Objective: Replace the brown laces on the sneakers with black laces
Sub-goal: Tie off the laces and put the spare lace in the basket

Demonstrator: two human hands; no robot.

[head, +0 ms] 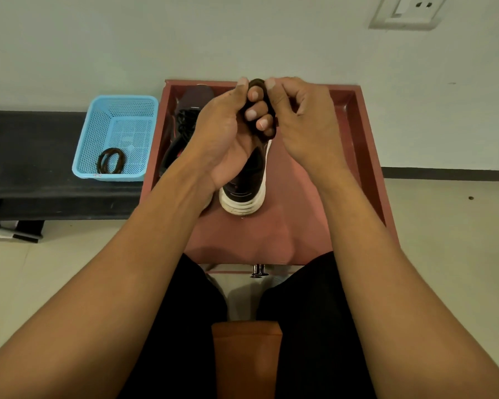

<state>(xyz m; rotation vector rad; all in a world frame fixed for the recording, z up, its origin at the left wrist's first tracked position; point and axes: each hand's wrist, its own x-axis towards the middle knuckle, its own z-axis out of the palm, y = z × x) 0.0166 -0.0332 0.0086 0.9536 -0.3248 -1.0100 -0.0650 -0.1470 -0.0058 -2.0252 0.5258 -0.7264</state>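
Head view is showing a coil of brown lace point(260, 110) held up between both hands, above the far part of a red-brown tray point(357, 133). The left hand point(228, 131) is closing around the coil, with its fingers point(255, 113) curled through the loops and its thumb pressing at the top. The right hand point(303, 119) is pinching the top of the same coil with thumb and forefinger, while its other fingers are folded in. Under the hands, a dark sneaker with a white sole point(244, 191) is lying on the tray with the heel toward the person. A second sneaker point(185, 122) is lying just beside it on the left, partly hidden by the left wrist, and it is carrying black laces point(185, 119). Beside the tray on the left, a blue plastic basket point(118, 116) is sitting on a dark bench point(32, 156). Another coiled brown lace point(110, 161) is lying in its near corner. A wall socket point(409, 10) is showing at the upper right.
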